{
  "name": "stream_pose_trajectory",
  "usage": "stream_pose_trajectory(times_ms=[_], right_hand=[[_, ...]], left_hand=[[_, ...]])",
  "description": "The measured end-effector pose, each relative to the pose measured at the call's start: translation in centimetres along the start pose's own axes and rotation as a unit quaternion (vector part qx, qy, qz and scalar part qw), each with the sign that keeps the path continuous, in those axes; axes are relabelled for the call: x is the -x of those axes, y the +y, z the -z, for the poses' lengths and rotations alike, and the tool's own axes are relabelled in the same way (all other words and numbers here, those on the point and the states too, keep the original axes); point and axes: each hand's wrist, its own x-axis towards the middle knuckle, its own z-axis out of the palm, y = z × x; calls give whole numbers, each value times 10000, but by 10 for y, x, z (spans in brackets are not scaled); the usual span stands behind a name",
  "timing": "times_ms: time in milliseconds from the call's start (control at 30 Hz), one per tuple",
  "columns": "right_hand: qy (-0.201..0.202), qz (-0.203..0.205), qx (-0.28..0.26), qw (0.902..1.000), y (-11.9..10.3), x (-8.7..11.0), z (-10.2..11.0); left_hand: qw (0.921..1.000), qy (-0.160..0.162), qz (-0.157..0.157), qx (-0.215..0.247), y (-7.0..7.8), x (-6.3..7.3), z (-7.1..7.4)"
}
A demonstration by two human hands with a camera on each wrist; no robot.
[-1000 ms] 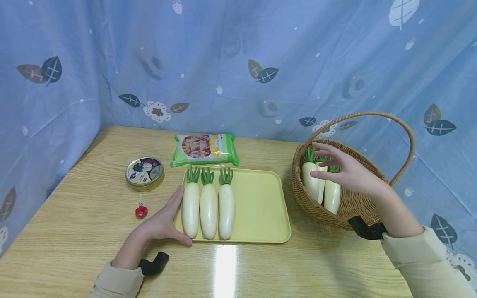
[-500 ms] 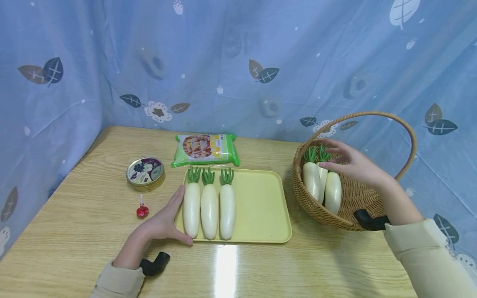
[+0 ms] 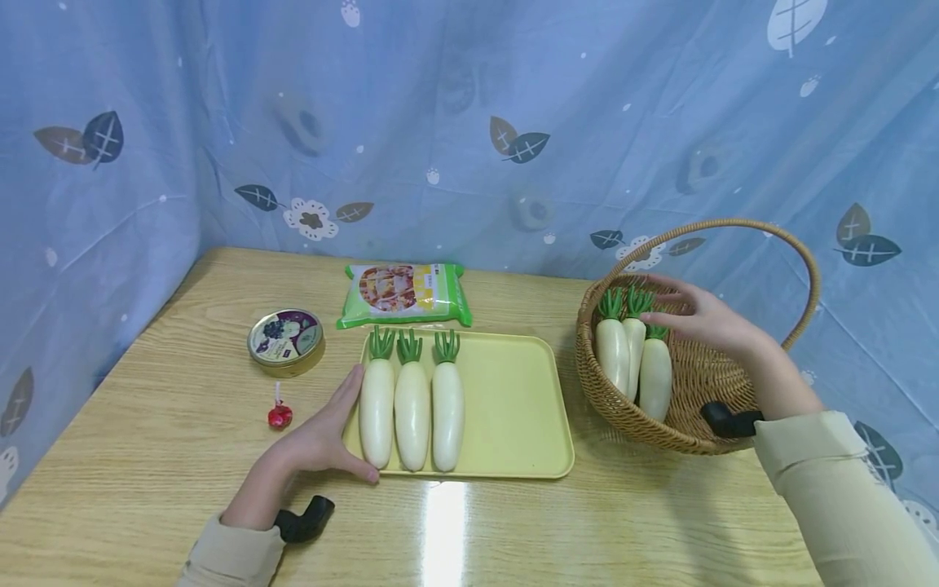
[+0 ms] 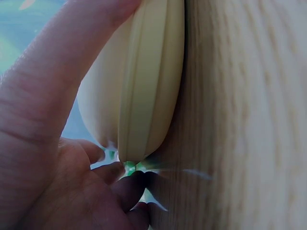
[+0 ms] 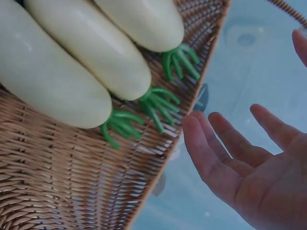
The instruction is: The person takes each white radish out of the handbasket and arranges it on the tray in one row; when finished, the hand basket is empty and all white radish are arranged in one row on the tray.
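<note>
Three white radishes [image 3: 412,416] with green tops lie side by side on the left part of a yellow tray [image 3: 513,408]. My left hand [image 3: 315,444] rests at the tray's left front corner, fingers along the left side and thumb against the front edge; the left wrist view shows the straight thumb touching the rim [image 4: 148,96]. Above the wicker basket [image 3: 605,403] hovers my right hand [image 3: 700,318], fingers spread. Three more radishes [image 3: 655,379] lie inside it. In the right wrist view my hand [image 5: 254,167] holds nothing, near the radishes' green tops [image 5: 158,105].
Behind the tray lies a green food packet [image 3: 407,293]. A round tin [image 3: 286,342] and a small red-wrapped candy [image 3: 279,416] sit to the left. The basket's tall handle [image 3: 803,261] arches over its opening. Blue patterned cloth [image 3: 440,147] hangs behind the table.
My right hand has drawn to the right over the basket, away from the radishes and uncovering their green tops. The left hand and tray have stayed put.
</note>
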Motion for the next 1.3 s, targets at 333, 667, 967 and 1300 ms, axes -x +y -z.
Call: stream_pose_trajectory(times_ms=[333,667,967,1300], right_hand=[[-280,-456,71,9985,16,-11,3],[-952,-1064,-465,9887,33,-20,5],[-1364,-1459,-786,9767,48,-27,6],[-1919,-1836,-1305,9552,67,-30,2]], left_hand=[[10000,16,21,-41,2,1,0],[10000,-13,2,5,1,0,0],[10000,-16,32,11,-2,0,-1],[10000,-3,-24,61,1,1,0]])
